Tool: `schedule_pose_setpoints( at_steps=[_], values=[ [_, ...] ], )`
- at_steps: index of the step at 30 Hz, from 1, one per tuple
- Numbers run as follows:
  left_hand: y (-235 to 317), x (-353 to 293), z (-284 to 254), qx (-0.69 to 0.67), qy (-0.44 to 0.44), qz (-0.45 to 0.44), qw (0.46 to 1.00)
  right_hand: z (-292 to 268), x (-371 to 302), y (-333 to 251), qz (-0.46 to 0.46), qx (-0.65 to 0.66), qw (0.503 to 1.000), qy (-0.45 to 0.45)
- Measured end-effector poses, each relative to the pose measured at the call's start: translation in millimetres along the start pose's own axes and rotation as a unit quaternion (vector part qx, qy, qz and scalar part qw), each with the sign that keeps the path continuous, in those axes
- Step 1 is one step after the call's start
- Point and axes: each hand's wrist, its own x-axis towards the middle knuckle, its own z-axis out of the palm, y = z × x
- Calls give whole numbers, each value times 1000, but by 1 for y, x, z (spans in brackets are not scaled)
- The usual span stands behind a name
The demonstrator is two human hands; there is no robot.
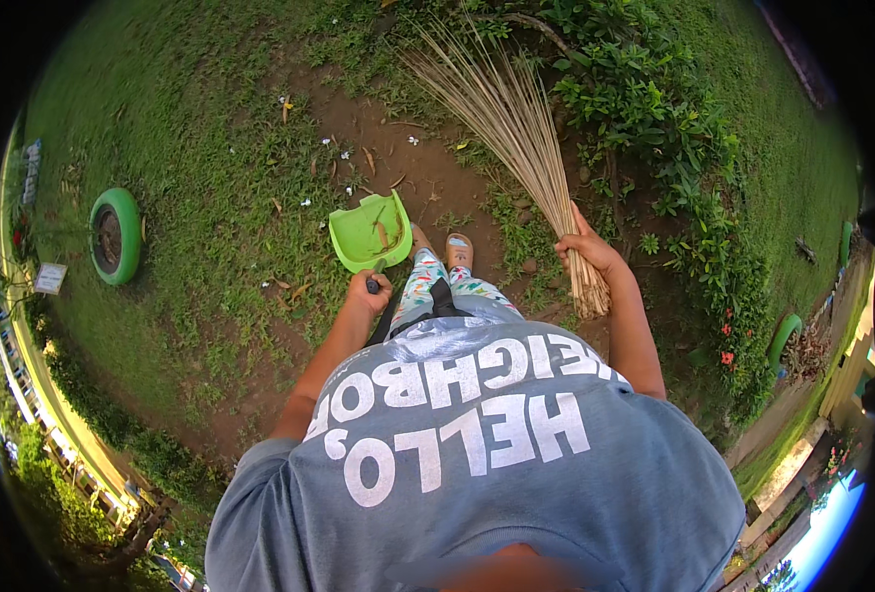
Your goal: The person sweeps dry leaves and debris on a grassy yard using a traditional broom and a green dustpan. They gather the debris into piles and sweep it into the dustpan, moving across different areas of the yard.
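My left hand [370, 292] is closed round the dark grip of a bright green dustpan [348, 233], low in front of my feet. Several dry brown leaves [388, 235] lie in its pan. My right hand [591, 247] wraps round the bound end of a stick broom [516, 128] made of long thin tan ribs. Its loose ribs fan out away from me, toward the upper middle, over the soil and the edge of a leafy shrub. Broom and dustpan are apart from each other.
Bare brown soil [358, 118] with patchy grass, fallen white flowers and dry leaves lies ahead. A leafy green shrub [645, 128] borders the right. At the left a green-painted tyre [115, 237] lies on the grass near a small white sign [50, 278]. My sandalled feet [459, 251] stand beside the dustpan.
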Motion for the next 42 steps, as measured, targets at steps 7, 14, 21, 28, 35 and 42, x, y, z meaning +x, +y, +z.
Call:
schedule_pose_setpoints(
  at_steps=[7,14,21,28,35,42],
  values=[
    [9,-3,4,-10,-19,4,1000,41,137,-29,123,-239,961,69],
    [20,-4,10,-26,-19,11,999,29,89,-35,35,-131,990,-37],
    [27,3,0,-7,-34,29,999,39,162,-14,173,24,984,-41],
    [20,7,13,17,-29,21,999,33,2,4,91,167,979,-66],
    [5,1,25,22,-12,-9,1000,24,11,78,97,128,973,168],
    [-6,3,38,73,-14,-14,997,25,-42,81,24,-4,1000,-2]
  ],
)
